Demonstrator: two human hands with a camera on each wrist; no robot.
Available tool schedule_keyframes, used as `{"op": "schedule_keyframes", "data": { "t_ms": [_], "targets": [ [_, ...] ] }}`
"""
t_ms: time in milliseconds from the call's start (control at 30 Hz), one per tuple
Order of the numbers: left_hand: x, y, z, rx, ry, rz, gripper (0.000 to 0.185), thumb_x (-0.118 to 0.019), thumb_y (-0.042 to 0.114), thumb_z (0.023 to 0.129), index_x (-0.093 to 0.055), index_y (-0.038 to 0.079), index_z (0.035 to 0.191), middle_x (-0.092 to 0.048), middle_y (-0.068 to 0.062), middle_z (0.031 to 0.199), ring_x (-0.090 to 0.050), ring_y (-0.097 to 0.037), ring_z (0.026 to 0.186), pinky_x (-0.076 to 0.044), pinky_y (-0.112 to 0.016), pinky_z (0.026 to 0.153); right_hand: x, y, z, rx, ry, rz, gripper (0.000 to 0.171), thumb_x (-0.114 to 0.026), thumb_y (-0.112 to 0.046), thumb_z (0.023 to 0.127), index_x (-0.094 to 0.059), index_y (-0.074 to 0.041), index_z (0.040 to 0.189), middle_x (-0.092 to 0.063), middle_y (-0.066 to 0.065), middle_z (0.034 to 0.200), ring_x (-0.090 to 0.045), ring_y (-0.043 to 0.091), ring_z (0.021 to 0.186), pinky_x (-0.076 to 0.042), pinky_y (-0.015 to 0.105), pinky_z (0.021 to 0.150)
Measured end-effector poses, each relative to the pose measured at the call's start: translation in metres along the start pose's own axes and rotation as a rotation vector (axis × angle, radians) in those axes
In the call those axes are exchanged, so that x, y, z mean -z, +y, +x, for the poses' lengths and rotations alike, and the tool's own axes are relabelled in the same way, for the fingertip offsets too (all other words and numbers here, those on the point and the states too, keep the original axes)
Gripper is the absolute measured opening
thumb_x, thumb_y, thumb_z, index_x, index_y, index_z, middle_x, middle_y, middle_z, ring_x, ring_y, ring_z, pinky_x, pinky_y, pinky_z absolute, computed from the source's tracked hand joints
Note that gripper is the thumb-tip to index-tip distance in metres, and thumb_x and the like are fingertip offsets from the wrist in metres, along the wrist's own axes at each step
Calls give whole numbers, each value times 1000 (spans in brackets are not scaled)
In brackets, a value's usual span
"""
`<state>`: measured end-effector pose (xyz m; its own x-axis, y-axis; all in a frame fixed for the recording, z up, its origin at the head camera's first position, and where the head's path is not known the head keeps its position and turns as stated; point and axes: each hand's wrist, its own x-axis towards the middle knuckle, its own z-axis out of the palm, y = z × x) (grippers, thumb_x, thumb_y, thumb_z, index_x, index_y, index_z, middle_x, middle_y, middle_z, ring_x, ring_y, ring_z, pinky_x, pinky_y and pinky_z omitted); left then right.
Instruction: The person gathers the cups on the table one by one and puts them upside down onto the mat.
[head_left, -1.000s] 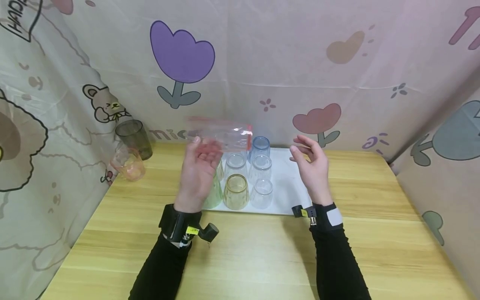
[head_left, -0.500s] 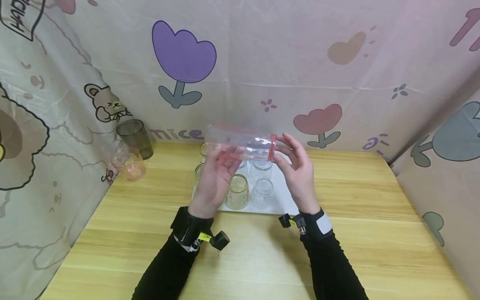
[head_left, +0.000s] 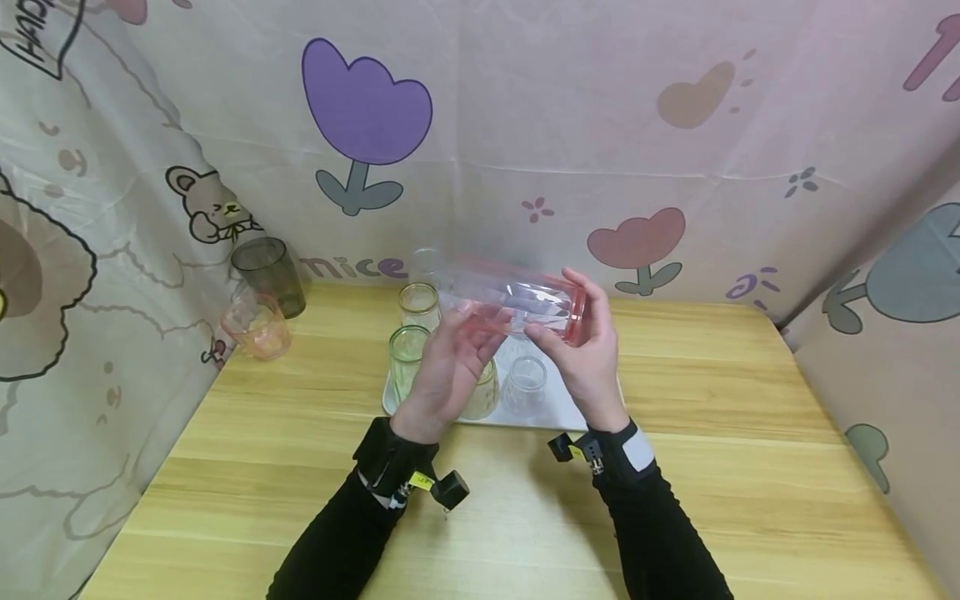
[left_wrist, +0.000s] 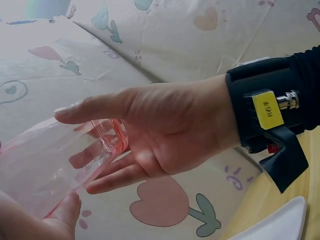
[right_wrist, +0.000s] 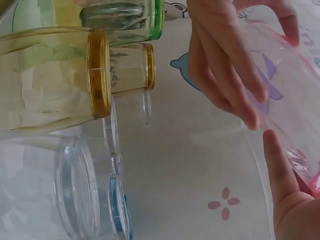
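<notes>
A tall, clear pink-tinted cup lies sideways in the air above the white tray. My left hand holds it from below and the left, thumb along one side and fingers on the other. At its right end, my right hand grips it between thumb and fingers. Below, on the tray, stand a green glass, an amber-rimmed glass, a yellowish glass partly behind my left hand, and a clear glass. The right wrist view also shows a blue-rimmed glass.
A dark grey cup and a peach-tinted cup are together at the table's back left corner. The wooden table meets a printed cloth behind.
My right hand has come in from the right and taken hold of the cup's right end. My left hand and the cup have moved right, and the cup's right end has dipped.
</notes>
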<state>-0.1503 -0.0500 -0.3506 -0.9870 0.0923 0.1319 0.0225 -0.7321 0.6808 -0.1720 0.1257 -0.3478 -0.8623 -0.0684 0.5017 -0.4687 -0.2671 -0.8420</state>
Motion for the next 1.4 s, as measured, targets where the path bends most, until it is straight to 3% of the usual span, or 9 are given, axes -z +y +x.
{"op": "schedule_keyframes", "data": {
  "t_ms": [167,300,500,600,733,900,1133,1233,1400],
  "targets": [
    [0,-2,1,15,-50,-15,17,-75,32,93,-69,17,100,-72,-5,114,-72,-18,106,-56,-28,98,6,0,2,12,18,-19,67,-71,20,82,-51,-11,138,-56,14,140,-57,30,123,-60,32,92],
    [1,-4,2,40,-67,1,15,-65,20,99,-66,12,111,-67,-7,119,-70,-19,107,-55,-29,100,12,-2,4,13,53,-10,64,-71,16,83,-53,-11,138,-57,14,139,-59,30,119,-60,32,91],
    [-1,-9,2,103,-123,179,36,-54,8,101,-50,0,136,-60,-9,128,-67,-21,115,-53,-35,105,22,-8,10,60,173,73,59,-70,11,87,-51,-7,139,-57,17,135,-60,30,116,-60,32,92],
    [-1,-13,1,84,-168,359,46,-56,8,100,-45,-5,143,-59,-20,130,-67,-19,110,-57,-34,99,27,-13,12,90,241,76,59,-71,11,85,-50,-5,139,-56,16,133,-59,29,114,-60,29,88],
    [-3,-19,-3,-7,-227,593,47,-59,4,98,-49,-8,142,-59,-30,124,-67,-12,96,-58,-27,84,33,-19,16,121,316,40,60,-73,12,83,-50,-5,136,-54,13,129,-55,27,114,-58,27,86],
    [-5,-26,-7,-133,-319,920,41,-67,3,95,-59,-3,135,-66,-18,112,-65,-10,91,-57,-26,79,41,-21,19,136,370,-14,61,-78,9,82,-50,-4,135,-58,14,129,-52,28,122,-55,27,86],
    [-7,-38,-14,-304,-639,1603,31,-71,21,98,-67,8,126,-67,0,106,-63,-11,89,-53,-19,73,52,-19,22,124,447,-173,74,-87,2,78,-49,-6,140,-58,10,135,-52,27,129,-54,32,97],
    [-8,-49,-18,-313,-740,1835,27,-71,27,98,-71,14,121,-68,3,105,-64,-9,87,-51,-17,69,54,-19,22,131,464,-211,76,-90,1,75,-49,-8,139,-58,10,136,-52,26,131,-52,34,102],
    [-9,-70,-27,-267,-813,2064,19,-73,30,96,-74,18,111,-67,6,99,-63,-8,83,-53,-20,66,61,-14,23,94,454,-344,79,-91,0,75,-50,-10,141,-58,6,136,-54,22,127,-48,33,100]
  ]
}}
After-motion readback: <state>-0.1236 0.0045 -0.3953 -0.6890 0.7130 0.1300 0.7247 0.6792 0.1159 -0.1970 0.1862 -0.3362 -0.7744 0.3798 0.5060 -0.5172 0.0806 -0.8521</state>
